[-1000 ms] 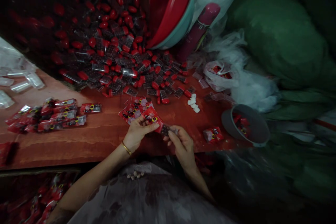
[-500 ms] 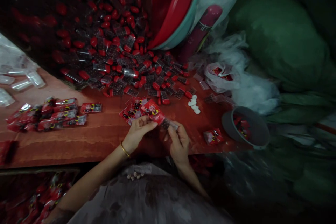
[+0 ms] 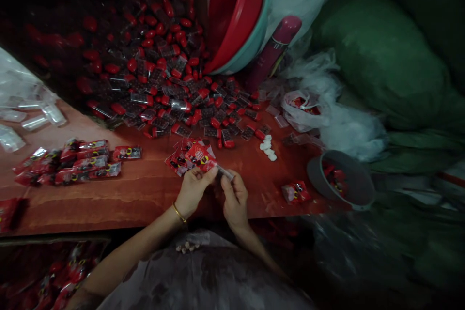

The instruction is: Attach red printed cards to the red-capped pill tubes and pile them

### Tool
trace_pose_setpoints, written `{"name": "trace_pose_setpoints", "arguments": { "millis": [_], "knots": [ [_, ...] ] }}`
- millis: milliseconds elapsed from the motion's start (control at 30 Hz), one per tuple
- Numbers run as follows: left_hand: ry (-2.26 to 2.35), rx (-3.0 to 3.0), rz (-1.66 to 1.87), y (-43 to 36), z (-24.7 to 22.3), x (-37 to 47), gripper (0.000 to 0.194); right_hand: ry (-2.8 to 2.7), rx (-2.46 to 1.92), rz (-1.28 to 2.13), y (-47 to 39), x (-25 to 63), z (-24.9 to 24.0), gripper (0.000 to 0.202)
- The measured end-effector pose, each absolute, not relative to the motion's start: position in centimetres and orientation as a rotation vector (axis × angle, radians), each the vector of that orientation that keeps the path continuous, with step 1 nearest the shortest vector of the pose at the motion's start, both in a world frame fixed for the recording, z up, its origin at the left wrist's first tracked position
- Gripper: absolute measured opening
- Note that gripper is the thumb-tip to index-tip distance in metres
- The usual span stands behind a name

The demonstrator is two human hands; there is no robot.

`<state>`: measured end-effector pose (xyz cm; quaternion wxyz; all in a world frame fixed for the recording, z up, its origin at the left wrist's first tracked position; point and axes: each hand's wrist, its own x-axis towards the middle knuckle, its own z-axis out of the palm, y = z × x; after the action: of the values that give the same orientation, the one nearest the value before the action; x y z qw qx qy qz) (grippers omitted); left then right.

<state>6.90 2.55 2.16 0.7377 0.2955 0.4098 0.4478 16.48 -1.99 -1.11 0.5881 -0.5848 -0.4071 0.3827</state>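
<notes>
My left hand (image 3: 192, 193), with a gold bangle at the wrist, pinches a red printed card (image 3: 200, 155) near its lower edge. My right hand (image 3: 235, 199) is closed on the end of a small clear plastic case (image 3: 227, 173). Card and case meet between my fingertips; whether the case is inside the card or only against it, I cannot tell. More red printed cards (image 3: 177, 161) lie loose on the table just beyond my left hand. To the right is a small group of white round pieces (image 3: 268, 147).
A big heap of red-capped clear cases (image 3: 181, 101) spills from a dark box. Filled red packs (image 3: 72, 162) lie left on the reddish table (image 3: 145, 203). Right are a grey bucket (image 3: 348, 201), a single pack (image 3: 296, 192) and a purple flask (image 3: 272, 51). A red basin (image 3: 232, 14) leans behind.
Both hands have shifted slightly left and closer together, carrying the card and case. My left thumb now presses where the two meet. The view has moved slightly too.
</notes>
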Motion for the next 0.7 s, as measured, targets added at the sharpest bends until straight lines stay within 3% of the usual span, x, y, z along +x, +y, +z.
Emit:
{"name": "trace_pose_setpoints", "arguments": {
  "millis": [300, 700],
  "knots": [
    [0.902, 0.745, 1.020, 2.4, 2.1, 7.2, 0.030, -0.844, -1.229, 1.007, -1.9, 15.0, -1.3, 0.022],
    [0.857, 0.666, 1.000, 2.3, 1.5, 6.2, 0.038, -1.072, -1.293, 1.020, -1.0, 14.8, -0.3, 0.023]
  ]
}}
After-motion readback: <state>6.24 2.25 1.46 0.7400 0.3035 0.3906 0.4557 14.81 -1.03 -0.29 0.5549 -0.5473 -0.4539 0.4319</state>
